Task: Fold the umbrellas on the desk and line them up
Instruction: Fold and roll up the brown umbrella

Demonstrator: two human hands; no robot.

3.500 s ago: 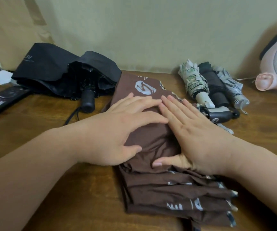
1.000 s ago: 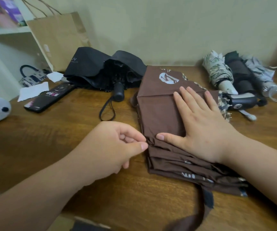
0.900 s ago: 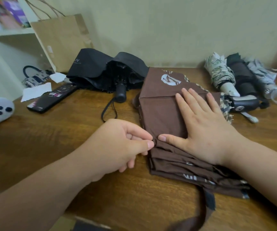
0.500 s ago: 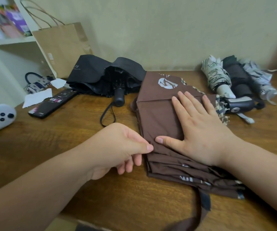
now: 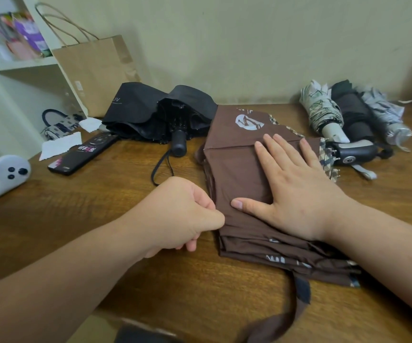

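Left hand (image 5: 182,216) is curled, thumb against bent fingers, and we read it as pinching the left edge of the brown umbrella (image 5: 237,169) near its front corner; the pinch itself is partly hidden. Right hand (image 5: 296,194) lies flat on top, fingers straight and spread, thumb pointing left toward the left hand, pressing the cloth down.

Brown umbrella sits on the desk (image 5: 101,206) straight ahead of us, flattened into stacked pleats. Its long axis runs roughly front to back, logo flap at the far end, layered edges at the near end. Its strap (image 5: 299,293) trails off the near edge toward us. A dark handle (image 5: 356,152) shows just beyond the plaid trim on the far right; we take it as this umbrella's.

We judge the fold is mid-way: pleats are flat, not yet rolled or strapped. The next move likely turns on the left edge, which the left hand is nearer to, rolling it rightward under the right palm.

Black umbrella (image 5: 160,112) lies far left, collapsed but loose, untouched. Three rolled umbrellas (image 5: 353,115) lie side by side at the far right, touching. Remote (image 5: 83,154) and paper bag (image 5: 96,73) sit far left.
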